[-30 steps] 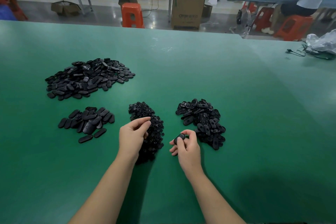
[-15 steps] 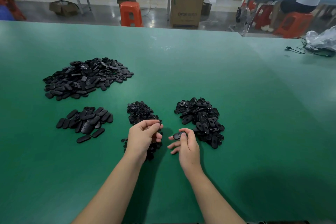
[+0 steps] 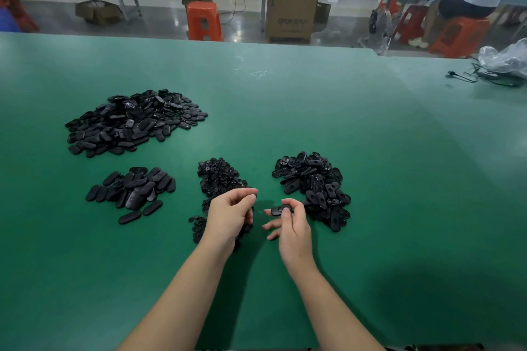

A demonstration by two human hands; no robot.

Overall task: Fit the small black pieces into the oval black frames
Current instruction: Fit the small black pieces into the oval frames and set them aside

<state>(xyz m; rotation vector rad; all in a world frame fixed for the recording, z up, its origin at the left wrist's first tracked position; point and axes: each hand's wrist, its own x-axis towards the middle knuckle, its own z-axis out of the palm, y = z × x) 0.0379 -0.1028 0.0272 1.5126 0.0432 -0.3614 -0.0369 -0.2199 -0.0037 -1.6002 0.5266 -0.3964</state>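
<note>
Toward the near edge of the green table [image 3: 370, 128], the left hand [image 3: 228, 216] hovers over the heap of small black pieces [image 3: 218, 179], fingers curled, contents unclear; just right, the right hand [image 3: 291, 225] pinches an oval black frame [image 3: 281, 210] beside the pile of frames [image 3: 313, 185].

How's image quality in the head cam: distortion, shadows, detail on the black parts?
Head view: wide-angle bowing curves the green table far edge; the arms cast soft dark shadows near the bottom; floor behind shows glare. Black piles lack contrast: the oval frame in the right hand is readable, anything in the left hand isn't.
</note>
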